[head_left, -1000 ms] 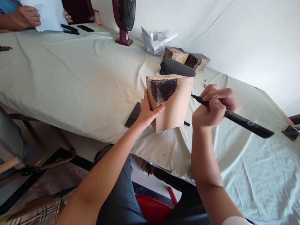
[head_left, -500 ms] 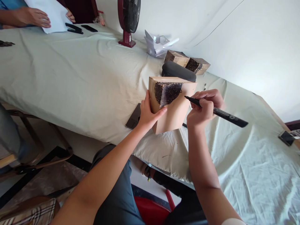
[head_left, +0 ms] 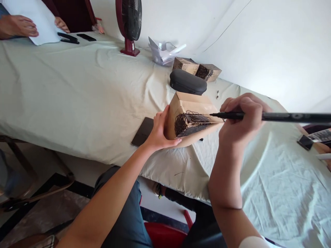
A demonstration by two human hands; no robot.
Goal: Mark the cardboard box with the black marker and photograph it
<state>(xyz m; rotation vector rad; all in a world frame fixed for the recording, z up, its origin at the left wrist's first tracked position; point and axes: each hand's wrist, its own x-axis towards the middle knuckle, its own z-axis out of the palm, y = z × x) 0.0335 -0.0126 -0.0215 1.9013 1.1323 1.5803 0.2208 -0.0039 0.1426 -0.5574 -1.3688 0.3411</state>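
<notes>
Gripping the box (head_left: 195,103) are left fingers (head_left: 161,119); right fingers (head_left: 252,108) clasp a marker (head_left: 287,117), its rear end cut off.

Maroon fan (head_left: 130,47), rounded black case (head_left: 188,82), white wall (head_left: 279,48)

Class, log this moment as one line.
left hand: grips tan cardboard box with black scribbles | right hand: holds slim black marker | marker tip: at box's top
</notes>
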